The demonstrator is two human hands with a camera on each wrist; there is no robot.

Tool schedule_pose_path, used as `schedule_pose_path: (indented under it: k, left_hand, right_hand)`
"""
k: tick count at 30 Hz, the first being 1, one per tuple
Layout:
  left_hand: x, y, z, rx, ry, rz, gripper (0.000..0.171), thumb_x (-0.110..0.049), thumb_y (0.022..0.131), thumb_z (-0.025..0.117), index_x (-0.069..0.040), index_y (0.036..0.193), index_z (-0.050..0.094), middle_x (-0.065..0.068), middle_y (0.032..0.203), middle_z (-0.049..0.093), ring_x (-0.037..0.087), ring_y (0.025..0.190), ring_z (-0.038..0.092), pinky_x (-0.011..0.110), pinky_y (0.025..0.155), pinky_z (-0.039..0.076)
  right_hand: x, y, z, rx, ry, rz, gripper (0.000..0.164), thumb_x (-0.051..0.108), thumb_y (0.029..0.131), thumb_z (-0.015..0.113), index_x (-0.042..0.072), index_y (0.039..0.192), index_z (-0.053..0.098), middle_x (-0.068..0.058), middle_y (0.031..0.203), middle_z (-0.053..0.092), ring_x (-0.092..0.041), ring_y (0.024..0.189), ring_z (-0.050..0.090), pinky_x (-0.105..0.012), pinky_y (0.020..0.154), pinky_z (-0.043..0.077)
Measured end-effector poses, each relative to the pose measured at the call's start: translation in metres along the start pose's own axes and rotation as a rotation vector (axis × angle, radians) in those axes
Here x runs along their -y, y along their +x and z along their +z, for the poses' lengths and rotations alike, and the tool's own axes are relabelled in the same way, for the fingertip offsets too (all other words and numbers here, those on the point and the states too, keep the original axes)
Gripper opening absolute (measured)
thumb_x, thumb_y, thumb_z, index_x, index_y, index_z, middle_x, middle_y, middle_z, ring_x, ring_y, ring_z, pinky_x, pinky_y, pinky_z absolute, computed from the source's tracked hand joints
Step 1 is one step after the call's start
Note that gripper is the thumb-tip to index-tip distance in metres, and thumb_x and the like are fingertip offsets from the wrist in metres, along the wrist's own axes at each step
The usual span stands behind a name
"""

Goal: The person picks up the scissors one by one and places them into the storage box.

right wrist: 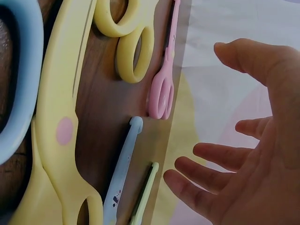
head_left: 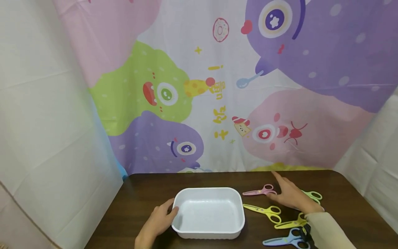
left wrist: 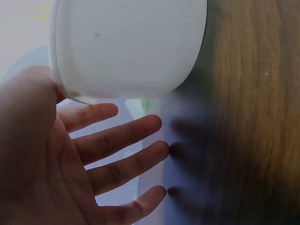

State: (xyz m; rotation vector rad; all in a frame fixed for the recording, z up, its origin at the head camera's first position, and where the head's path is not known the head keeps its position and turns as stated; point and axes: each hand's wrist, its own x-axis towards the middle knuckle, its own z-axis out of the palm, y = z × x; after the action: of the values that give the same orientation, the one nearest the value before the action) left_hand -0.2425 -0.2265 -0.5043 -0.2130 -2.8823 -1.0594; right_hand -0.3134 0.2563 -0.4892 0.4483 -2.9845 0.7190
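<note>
A white rectangular tray (head_left: 208, 236) sits on the table. At its left end is my left hand (head_left: 157, 220), the thumb over the rim. The left wrist view shows the other fingers (left wrist: 124, 133) straight and spread below the tray. My right hand (head_left: 293, 196) hovers over the right side, its fingers spread and holding nothing. Closest to it are pink scissors (head_left: 257, 192) and green scissors (head_left: 307, 193), the latter partly hidden by the hand. Nearer lie two yellow scissors (head_left: 259, 209) and blue scissors (head_left: 281, 241). Another light blue pair (right wrist: 118, 180) shows in the right wrist view.
The dark wooden table (head_left: 140, 193) has rounded far corners. Behind it hangs a cloth (head_left: 217, 148) printed with cartoon monsters, with pale cloth at both sides. A black object (head_left: 306, 234) near the right sleeve is mostly hidden.
</note>
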Motion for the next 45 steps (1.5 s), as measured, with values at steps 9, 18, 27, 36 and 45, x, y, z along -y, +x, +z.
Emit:
schedule_pose_path:
  k: [9, 18, 27, 36, 45]
  left_hand:
    - [0.000, 0.003, 0.002, -0.025, 0.005, 0.002, 0.038, -0.028, 0.103, 0.060, -0.010, 0.136, 0.063, 0.012, 0.116, 0.075, 0.030, 0.109, 0.070, 0.051, 0.092, 0.055]
    - [0.008, 0.005, 0.002, -0.060, 0.050, -0.005, 0.022, -0.035, 0.100, 0.064, -0.015, 0.103, 0.073, -0.005, 0.084, 0.070, 0.010, 0.076, 0.061, 0.035, 0.071, 0.051]
    - [0.009, 0.009, -0.004, -0.034, 0.033, -0.005, 0.022, -0.034, 0.100, 0.066, -0.019, 0.083, 0.067, -0.008, 0.065, 0.055, 0.008, 0.061, 0.047, 0.027, 0.059, 0.040]
    - [0.012, 0.010, -0.005, -0.036, 0.053, 0.033, 0.026, -0.030, 0.100, 0.066, -0.020, 0.076, 0.062, -0.009, 0.063, 0.049, 0.006, 0.058, 0.043, 0.024, 0.058, 0.038]
    - [0.013, 0.012, -0.003, -0.035, 0.050, 0.039, 0.028, -0.032, 0.099, 0.066, -0.021, 0.074, 0.061, -0.010, 0.062, 0.047, 0.005, 0.059, 0.043, 0.023, 0.058, 0.038]
  right_hand:
    - [-0.005, 0.007, 0.006, 0.012, -0.014, 0.003, 0.096, 0.039, 0.087, 0.080, -0.004, 0.156, 0.028, -0.042, 0.143, 0.045, -0.061, 0.130, 0.047, -0.072, 0.100, 0.042]
    - [-0.006, 0.012, 0.010, 0.065, -0.017, 0.022, 0.085, 0.031, 0.088, 0.080, -0.004, 0.152, 0.038, -0.037, 0.141, 0.050, -0.057, 0.129, 0.049, -0.069, 0.099, 0.044]
    - [-0.009, 0.014, 0.014, 0.047, -0.030, -0.004, 0.072, 0.024, 0.089, 0.079, -0.006, 0.146, 0.047, -0.035, 0.138, 0.053, -0.054, 0.127, 0.052, -0.066, 0.099, 0.046]
    - [-0.011, 0.016, 0.019, 0.064, 0.004, -0.005, 0.062, 0.017, 0.091, 0.077, -0.006, 0.143, 0.051, -0.033, 0.135, 0.055, -0.052, 0.125, 0.053, -0.064, 0.098, 0.046]
    - [-0.012, 0.018, 0.022, 0.046, 0.006, -0.015, 0.051, 0.012, 0.093, 0.075, -0.007, 0.136, 0.056, -0.027, 0.123, 0.060, -0.043, 0.113, 0.060, -0.060, 0.094, 0.050]
